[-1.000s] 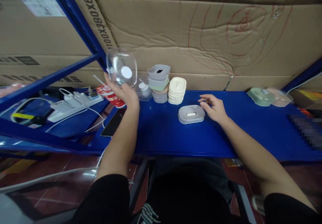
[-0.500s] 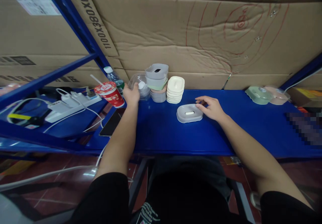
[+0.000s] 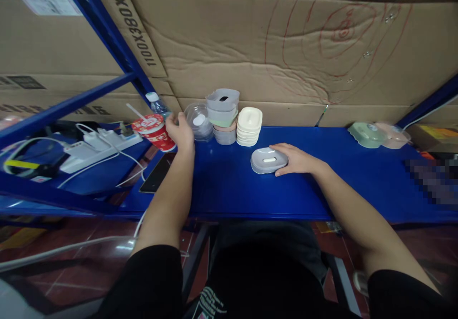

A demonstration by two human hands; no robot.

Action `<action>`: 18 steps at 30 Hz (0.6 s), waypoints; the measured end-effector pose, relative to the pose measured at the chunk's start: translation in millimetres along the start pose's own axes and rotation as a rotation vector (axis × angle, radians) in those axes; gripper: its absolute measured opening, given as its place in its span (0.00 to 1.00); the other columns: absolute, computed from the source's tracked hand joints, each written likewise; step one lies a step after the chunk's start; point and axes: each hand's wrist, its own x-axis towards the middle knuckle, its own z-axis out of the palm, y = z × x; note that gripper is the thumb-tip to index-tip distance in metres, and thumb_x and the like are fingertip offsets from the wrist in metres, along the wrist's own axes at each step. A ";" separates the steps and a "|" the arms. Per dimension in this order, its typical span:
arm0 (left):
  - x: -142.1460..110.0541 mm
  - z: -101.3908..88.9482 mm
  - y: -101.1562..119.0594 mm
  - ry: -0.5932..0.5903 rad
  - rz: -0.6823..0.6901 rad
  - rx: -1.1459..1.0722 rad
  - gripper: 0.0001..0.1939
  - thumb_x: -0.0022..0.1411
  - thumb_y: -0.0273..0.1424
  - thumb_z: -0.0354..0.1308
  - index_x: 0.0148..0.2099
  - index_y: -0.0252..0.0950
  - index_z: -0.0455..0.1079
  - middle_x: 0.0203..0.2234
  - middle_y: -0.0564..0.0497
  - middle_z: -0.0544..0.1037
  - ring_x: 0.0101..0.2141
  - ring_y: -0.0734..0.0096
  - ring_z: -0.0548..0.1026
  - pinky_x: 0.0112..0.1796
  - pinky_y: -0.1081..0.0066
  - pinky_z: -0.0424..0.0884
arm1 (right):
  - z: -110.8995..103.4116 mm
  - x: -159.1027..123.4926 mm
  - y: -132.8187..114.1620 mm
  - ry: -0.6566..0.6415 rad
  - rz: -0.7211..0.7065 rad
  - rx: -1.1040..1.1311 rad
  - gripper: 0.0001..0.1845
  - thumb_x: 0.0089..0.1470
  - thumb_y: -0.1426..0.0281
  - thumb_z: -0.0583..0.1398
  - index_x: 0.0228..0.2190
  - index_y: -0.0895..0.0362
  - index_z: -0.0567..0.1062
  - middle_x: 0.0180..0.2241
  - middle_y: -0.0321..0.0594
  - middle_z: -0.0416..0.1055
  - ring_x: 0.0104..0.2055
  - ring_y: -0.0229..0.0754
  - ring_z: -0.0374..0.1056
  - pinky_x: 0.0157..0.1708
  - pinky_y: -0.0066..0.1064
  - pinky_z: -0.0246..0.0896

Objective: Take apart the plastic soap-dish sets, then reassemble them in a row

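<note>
A grey tray-like lid (image 3: 266, 160) lies flat on the blue shelf (image 3: 339, 185), and my right hand (image 3: 294, 159) rests against its right side with fingers curled over its edge. My left hand (image 3: 181, 130) is at the back left, fingers bent beside a stack of clear domed covers (image 3: 198, 121); whether it still grips one I cannot make out. Right of the covers stand a stack of grey, green and pink bases (image 3: 224, 116) and a stack of cream lids (image 3: 249, 126).
A red paper cup with a straw (image 3: 154, 131) and a water bottle (image 3: 156, 104) stand just left of my left hand. A white power strip with cables (image 3: 96, 147) and a dark phone (image 3: 157, 176) lie further left. Green and pink finished pieces (image 3: 379, 135) sit far right. Cardboard backs the shelf.
My left hand lowered the clear cover from the air onto the stack at the back. My right hand slid left and closed onto the grey lid's edge.
</note>
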 end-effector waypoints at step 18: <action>-155.6 -1.9 81.7 -0.962 1.247 0.100 0.36 0.66 0.61 0.60 0.61 0.37 0.76 0.56 0.40 0.81 0.47 0.59 0.84 0.37 0.67 0.78 | 4.8 -0.1 -7.3 0.166 -0.038 0.049 0.59 0.49 0.36 0.70 0.72 0.50 0.63 0.62 0.55 0.70 0.62 0.66 0.70 0.61 0.62 0.69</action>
